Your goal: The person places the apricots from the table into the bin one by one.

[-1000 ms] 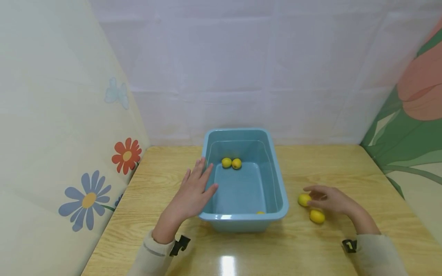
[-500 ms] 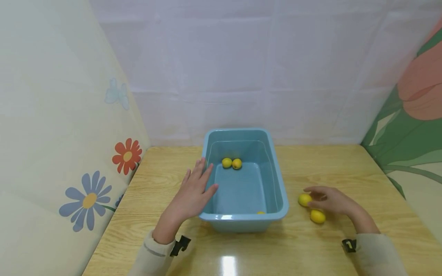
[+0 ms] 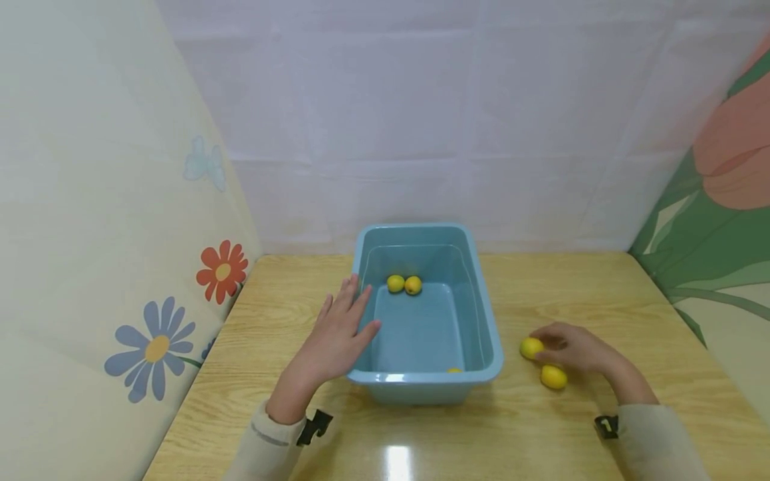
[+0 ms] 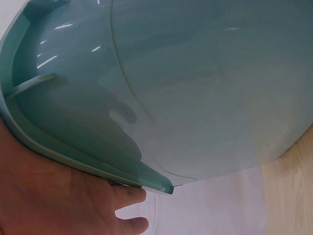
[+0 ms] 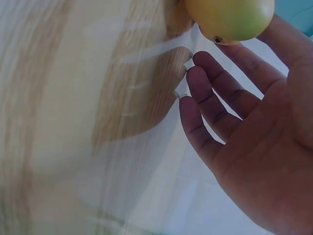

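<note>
A light blue plastic bin (image 3: 419, 377) stands on the table, with lemons (image 3: 395, 284) inside; one by its near wall is mostly hidden. My left hand (image 3: 337, 337) lies spread over the bin's left rim, fingers straight; in the left wrist view the palm (image 4: 58, 196) rests under the rim. Right of the bin, my right hand (image 3: 577, 347) pinches a lemon (image 3: 530, 348) between thumb and index finger, at table height. Another lemon (image 3: 553, 377) lies just below the thumb. In the right wrist view a lemon (image 5: 230, 17) covers part of the bent fingers.
The wooden table (image 3: 289, 287) reflects light near its front edge. A white cloth (image 3: 385, 120) hangs behind it, and flower-printed sheets (image 3: 90, 220) flank it on both sides.
The right index finger has come down slightly closer to the lemon. The left hand, the bin and the lemons stay where they were.
</note>
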`<state>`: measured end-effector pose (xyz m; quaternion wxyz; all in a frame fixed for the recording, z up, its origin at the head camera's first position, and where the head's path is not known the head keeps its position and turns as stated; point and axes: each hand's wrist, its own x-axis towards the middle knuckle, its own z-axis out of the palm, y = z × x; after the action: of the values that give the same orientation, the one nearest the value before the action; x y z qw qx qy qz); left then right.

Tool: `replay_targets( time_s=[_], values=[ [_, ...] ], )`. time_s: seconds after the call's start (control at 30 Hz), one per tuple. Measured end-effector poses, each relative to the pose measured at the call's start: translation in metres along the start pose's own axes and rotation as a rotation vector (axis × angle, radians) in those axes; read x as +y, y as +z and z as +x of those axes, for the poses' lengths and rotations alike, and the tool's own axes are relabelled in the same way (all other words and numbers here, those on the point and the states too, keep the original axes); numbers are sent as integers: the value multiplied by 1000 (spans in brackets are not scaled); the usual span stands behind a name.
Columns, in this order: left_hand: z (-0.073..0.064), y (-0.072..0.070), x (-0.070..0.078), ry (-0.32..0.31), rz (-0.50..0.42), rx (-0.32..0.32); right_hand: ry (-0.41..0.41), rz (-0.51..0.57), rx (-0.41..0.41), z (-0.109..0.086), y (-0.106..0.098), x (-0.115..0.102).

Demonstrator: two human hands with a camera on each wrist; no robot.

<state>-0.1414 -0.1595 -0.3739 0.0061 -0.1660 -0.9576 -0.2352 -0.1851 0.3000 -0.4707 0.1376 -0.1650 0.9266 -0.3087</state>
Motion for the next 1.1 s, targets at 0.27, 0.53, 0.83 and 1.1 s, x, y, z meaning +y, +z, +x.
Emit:
replay_targets(
  time_s=[0.27, 0.53, 0.83, 1.1],
  values=[
    [1, 1, -1, 8, 3, 8, 16, 8, -6, 2, -2, 0],
    [2, 2, -2, 14, 9, 11, -4, -49, 40, 3, -9, -6],
    [3, 2, -2, 15, 5, 20, -65, -51, 91, -1, -22, -26],
    [1, 2, -1, 8, 4, 11, -113, -36, 122, -4, -31, -43]
  ],
)
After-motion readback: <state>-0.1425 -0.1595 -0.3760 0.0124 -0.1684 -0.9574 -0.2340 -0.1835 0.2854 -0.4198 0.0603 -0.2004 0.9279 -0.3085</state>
